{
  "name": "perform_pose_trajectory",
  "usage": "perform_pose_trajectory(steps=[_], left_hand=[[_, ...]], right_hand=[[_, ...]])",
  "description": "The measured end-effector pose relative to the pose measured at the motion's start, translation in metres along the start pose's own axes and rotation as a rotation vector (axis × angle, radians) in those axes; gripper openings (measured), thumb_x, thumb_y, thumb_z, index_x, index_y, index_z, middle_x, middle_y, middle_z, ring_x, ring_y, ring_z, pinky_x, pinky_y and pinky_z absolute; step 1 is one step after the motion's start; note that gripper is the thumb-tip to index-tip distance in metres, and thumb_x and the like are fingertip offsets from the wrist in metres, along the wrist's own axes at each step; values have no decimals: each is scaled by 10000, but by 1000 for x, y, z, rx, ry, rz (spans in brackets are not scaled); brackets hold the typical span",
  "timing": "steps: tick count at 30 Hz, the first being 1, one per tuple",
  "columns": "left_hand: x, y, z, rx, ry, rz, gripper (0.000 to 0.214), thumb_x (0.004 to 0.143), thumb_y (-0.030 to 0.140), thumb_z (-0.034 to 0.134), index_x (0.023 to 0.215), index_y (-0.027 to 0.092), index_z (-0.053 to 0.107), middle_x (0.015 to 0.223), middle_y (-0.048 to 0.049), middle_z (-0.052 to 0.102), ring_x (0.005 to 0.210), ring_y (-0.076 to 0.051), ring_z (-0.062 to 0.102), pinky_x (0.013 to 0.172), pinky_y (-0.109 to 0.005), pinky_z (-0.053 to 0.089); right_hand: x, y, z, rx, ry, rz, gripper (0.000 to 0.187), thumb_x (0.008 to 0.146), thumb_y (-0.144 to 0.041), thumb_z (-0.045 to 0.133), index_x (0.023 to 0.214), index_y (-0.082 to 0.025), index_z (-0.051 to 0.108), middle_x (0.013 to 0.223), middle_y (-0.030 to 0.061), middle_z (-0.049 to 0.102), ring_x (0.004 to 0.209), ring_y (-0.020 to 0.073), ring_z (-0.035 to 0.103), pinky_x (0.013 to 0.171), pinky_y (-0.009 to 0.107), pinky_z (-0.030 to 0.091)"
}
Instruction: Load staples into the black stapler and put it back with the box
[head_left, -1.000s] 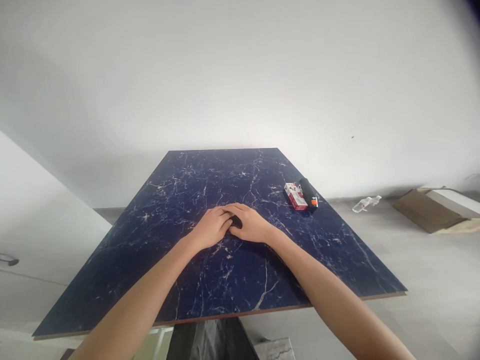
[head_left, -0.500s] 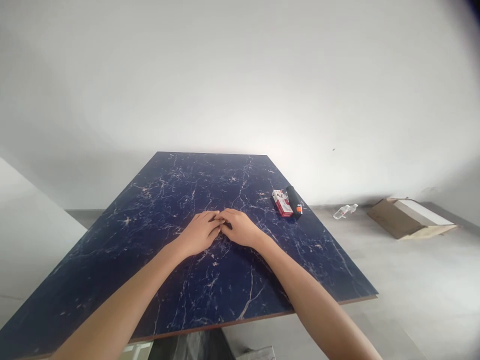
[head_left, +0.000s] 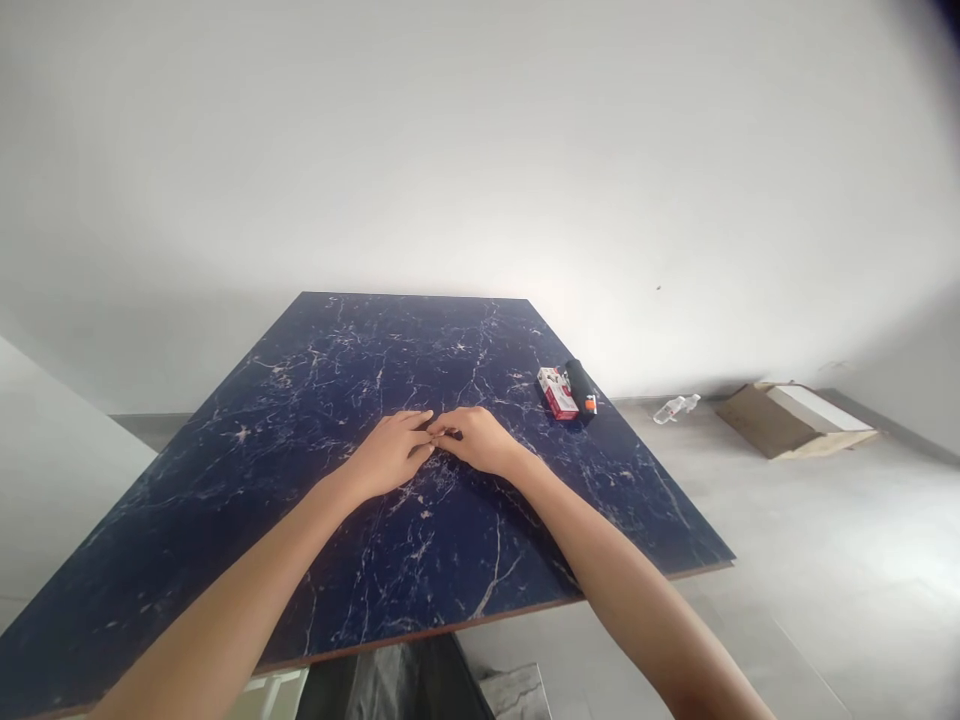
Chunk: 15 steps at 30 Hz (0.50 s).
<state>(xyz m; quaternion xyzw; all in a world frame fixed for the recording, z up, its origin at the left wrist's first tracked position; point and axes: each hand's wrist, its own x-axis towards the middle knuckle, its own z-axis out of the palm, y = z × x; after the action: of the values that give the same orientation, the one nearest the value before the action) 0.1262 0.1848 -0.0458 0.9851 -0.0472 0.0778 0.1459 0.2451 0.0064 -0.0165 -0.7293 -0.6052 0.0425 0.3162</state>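
"Blue, white-veined tabletop (head_left: 390,350): where does it lie relative to the hands?"

"Directly beneath both, spreading well beyond them on every side. The left hand (head_left: 388,452) and the right hand (head_left: 477,440) meet over its middle, fingertips touching or nearly so. I cannot tell how firmly they rest on it."

"How are the fingers set?"

"The left hand's are stretched to the right, partly spread. The right hand's thumb and forefinger curve toward each other. Whether either pinches something small is hidden."

"And around them?"

"To the right and slightly farther, a small red-and-white box (head_left: 558,394) lies just beside a black roll-shaped object (head_left: 579,386) with an orange patch, near the tabletop's right edge. The right hand comes between the left hand and that pair. Both forearms cross the near part, covering some of the surface."

"Farther out?"

"On the floor (head_left: 810,540) at right, a clear plastic bottle (head_left: 675,408), then a brown cardboard box (head_left: 765,422). A pale wall (head_left: 480,150) fills the far side."
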Motion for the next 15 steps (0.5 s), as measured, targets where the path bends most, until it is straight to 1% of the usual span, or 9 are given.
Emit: perform_pose_trajectory(steps=[2,4,5,7,10,12,13,14,15], left_hand=[[1,-1,0,9,-6,-8,444,1027,468,358,1295,304,672,1545,-28,444,1416,-321,396,1150,-568,329],[1,-1,0,13,2,-21,450,1022,475,368,1349,310,629,1540,-26,452,1421,-319,390,1157,-571,318],[2,-1,-1,11,10,-27,453,1020,478,372,1372,317,607,1536,-23,457,1421,-316,388,1160,-573,312],[1,0,-1,4,23,-34,456,1020,485,369,1393,331,583,1525,-18,473,1419,-307,392,1167,-574,299],[0,2,-2,-12,35,-45,464,1023,502,357,1394,334,579,1514,-23,487,1416,-306,392,1166,-579,295],[-1,4,-3,-19,26,-51,470,1022,511,352,1390,331,582,1519,-28,479,1422,-315,379,1157,-593,299],[-1,5,-3,-19,18,-54,474,1022,513,349,1392,326,581,1524,-30,472,1426,-319,371,1154,-599,300],[-1,6,-4,-19,11,-56,478,1023,514,346,1394,322,578,1529,-33,465,1428,-322,365,1151,-604,301],[-2,7,-4,-19,5,-58,482,1023,515,342,1396,319,576,1531,-36,462,1429,-324,363,1148,-607,303]], right_hand=[[0,-2,-5,-42,-7,-23,163,954,-227,584,1028,-237,729,1011,12,749,925,174,685,843,271,486],[-1,-1,-15,-111,37,2,191,964,-260,562,1069,-240,720,1058,20,743,969,190,674,880,298,486],[-2,2,-23,-157,88,39,212,967,-273,551,1103,-238,710,1095,30,736,1015,204,659,911,319,482],[-8,12,-44,-279,241,157,275,973,-288,524,1192,-224,676,1194,60,702,1144,237,600,998,378,448],[-24,40,-78,-495,510,445,408,968,-307,484,1345,-176,568,1341,125,607,1294,299,477,1111,494,332],[-38,63,-96,-558,631,737,539,946,-350,495,1434,-125,455,1398,193,535,1307,349,459,1083,514,348],[-45,74,-103,-550,650,886,619,933,-387,505,1475,-112,390,1414,224,504,1292,372,476,1056,518,369],[-51,84,-108,-521,621,1005,687,922,-421,510,1503,-100,336,1412,246,497,1260,387,507,1020,516,398],[-57,93,-111,-473,547,1103,709,910,-430,516,1500,-83,330,1370,256,530,1217,392,544,975,499,432]])
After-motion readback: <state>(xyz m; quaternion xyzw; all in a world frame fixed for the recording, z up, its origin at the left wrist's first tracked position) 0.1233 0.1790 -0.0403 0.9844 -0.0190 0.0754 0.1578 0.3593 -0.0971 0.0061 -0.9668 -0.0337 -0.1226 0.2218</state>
